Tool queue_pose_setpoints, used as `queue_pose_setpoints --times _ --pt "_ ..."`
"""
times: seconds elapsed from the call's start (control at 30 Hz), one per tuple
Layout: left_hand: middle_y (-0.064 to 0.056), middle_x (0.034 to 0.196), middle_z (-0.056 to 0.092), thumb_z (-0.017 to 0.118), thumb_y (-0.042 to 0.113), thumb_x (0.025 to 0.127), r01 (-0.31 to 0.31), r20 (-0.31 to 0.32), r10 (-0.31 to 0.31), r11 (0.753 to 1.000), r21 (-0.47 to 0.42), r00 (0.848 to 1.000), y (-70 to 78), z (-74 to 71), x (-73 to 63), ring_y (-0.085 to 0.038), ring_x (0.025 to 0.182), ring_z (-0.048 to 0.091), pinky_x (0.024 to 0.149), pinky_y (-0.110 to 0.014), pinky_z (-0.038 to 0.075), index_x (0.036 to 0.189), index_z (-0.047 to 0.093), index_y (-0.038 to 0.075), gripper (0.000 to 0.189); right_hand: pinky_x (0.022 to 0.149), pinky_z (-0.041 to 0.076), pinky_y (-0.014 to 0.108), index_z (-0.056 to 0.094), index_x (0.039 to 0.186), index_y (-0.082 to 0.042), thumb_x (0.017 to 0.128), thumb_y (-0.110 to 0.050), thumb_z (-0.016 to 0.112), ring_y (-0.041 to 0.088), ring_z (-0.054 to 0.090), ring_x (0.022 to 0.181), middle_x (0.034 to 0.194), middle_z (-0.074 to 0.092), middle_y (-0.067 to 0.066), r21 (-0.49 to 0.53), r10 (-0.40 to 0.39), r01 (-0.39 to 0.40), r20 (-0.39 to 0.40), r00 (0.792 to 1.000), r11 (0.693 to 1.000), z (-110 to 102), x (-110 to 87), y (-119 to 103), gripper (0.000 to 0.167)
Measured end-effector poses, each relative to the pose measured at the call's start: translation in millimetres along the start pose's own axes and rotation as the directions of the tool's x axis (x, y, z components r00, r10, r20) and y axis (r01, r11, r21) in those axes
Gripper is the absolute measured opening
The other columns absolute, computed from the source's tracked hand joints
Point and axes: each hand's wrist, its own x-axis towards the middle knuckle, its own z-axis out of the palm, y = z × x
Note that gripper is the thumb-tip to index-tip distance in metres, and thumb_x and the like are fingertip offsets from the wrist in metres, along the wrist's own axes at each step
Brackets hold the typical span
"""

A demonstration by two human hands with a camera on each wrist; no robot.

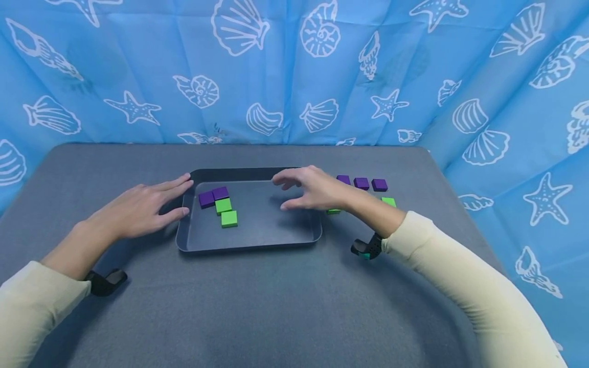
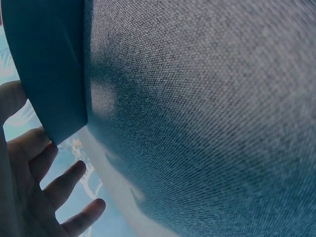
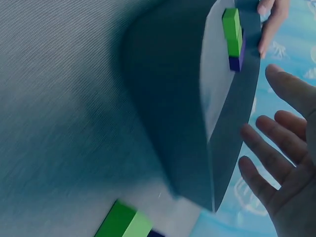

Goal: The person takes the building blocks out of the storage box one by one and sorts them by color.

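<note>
Head view: touches the left rim of a dark tray with the left hand, fingers straight, thumb spread away from them, gripping nothing. Just right of those fingertips, inside the rim: 2 purple blocks, touching, then 2 green blocks in a touching line toward the near side. Holds the right hand over the tray's right part, with thumb and fingers parted and nothing between them. Left of that gap, a broad stretch of tray floor up to the blocks; toward the body, a shorter stretch to the near rim; close behind the knuckles, the far rim. Right of the right hand, on the grey table: 3 more purple blocks in a spaced row, plus 2 more green blocks, partly hidden by the arm. Beyond both hands, the table's far edge and a blue curtain.

Left wrist view: rests thumb and fingers about the tray's wall, remaining fingers spread past its corner; cannot tell how firmly.

Right wrist view: spreads the right fingers loosely, without a hold. Beyond the thumb, green and purple blocks inside the tray, near the left fingers. Lower left of the right hand, outside the wall, 1 green block, cut off.
</note>
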Motion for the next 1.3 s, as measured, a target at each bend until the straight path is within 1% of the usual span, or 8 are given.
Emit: queue_pose_setpoints --times 0.17,0.27,0.37,0.57,0.63,0.8,1.1,1.3 --pt "-0.022 0.157 0.033 0.051 0.049 0.100 -0.008 -0.010 0.008 1.000 0.005 1.000 -0.6 -0.6 0.5 -0.043 0.113 0.063 0.101 -0.065 0.041 0.156 0.031 0.005 0.073 0.103 0.049 0.040 0.056 0.138 -0.004 0.087 -0.026 0.079 0.019 0.062 0.119 0.135 0.062 0.012 -0.001 -0.025 0.025 0.073 0.997 1.000 8 16.5 -11 0.061" --pt "-0.022 0.157 0.033 0.051 0.049 0.100 -0.009 -0.011 0.009 1.000 0.007 1.000 -1.4 0.1 0.2 -0.041 0.109 0.065 0.102 -0.065 0.041 0.155 0.032 0.004 0.073 0.102 0.049 0.039 0.056 0.138 -0.004 0.088 -0.026 0.079 0.018 0.063 0.118 0.135 0.062 0.011 -0.012 -0.042 0.044 0.100 0.994 0.999 13 27.4 -19 0.060" --pt "-0.022 0.157 0.033 0.052 0.048 0.100 -0.008 -0.009 0.008 1.000 0.003 1.000 -2.3 0.8 -0.4 -0.040 0.109 0.065 0.102 -0.065 0.041 0.155 0.032 0.004 0.073 0.101 0.050 0.038 0.055 0.139 -0.004 0.088 -0.025 0.078 0.018 0.063 0.117 0.135 0.062 0.010 -0.020 -0.052 0.055 0.127 0.991 0.998 20 38.5 -28 0.060" --pt "-0.022 0.158 0.031 0.051 0.048 0.101 -0.002 0.001 0.002 1.000 -0.013 1.000 -2.7 1.6 -1.2 -0.047 0.122 0.056 0.102 -0.066 0.039 0.156 0.031 0.004 0.073 0.102 0.049 0.035 0.053 0.141 -0.003 0.089 -0.023 0.077 0.019 0.061 0.119 0.136 0.060 0.011 -0.026 -0.083 0.090 0.203 0.976 0.996 34 57.0 -41 0.061" --pt "-0.022 0.158 0.031 0.051 0.048 0.101 -0.002 0.003 0.002 1.000 -0.012 1.000 -2.9 2.2 -1.2 -0.046 0.120 0.058 0.102 -0.066 0.039 0.156 0.031 0.004 0.073 0.102 0.049 0.034 0.052 0.142 -0.004 0.089 -0.023 0.077 0.019 0.061 0.120 0.137 0.060 0.011 -0.026 -0.087 0.095 0.223 0.971 0.995 38 61.4 -43 0.062" --pt "-0.022 0.158 0.032 0.051 0.049 0.101 -0.002 -0.002 0.002 1.000 -0.012 1.000 -3.2 2.4 -0.4 -0.044 0.116 0.061 0.102 -0.065 0.040 0.156 0.030 0.005 0.074 0.102 0.048 0.030 0.051 0.143 -0.006 0.087 -0.024 0.079 0.017 0.059 0.123 0.137 0.060 0.008 -0.045 -0.071 0.085 0.241 0.968 0.995 42 69.8 -46 0.064" --pt "-0.020 0.159 0.031 0.050 0.051 0.100 -0.001 -0.009 0.001 1.000 -0.032 1.000 -2.9 2.7 0.0 -0.047 0.122 0.055 0.103 -0.066 0.038 0.156 0.032 0.006 0.073 0.103 0.046 0.025 0.051 0.142 -0.006 0.087 -0.022 0.079 0.014 0.059 0.124 0.139 0.059 0.008 -0.065 -0.064 0.084 0.262 0.963 0.994 49 79.7 -47 0.064" --pt "-0.020 0.158 0.032 0.051 0.051 0.100 -0.001 -0.023 0.000 1.000 -0.029 1.000 -2.9 2.3 0.2 -0.043 0.115 0.062 0.102 -0.065 0.039 0.155 0.033 0.006 0.073 0.106 0.044 0.027 0.051 0.143 -0.007 0.087 -0.021 0.079 0.014 0.059 0.125 0.139 0.059 0.008 -0.092 -0.050 0.077 0.266 0.963 0.993 52 82.7 -51 0.064"
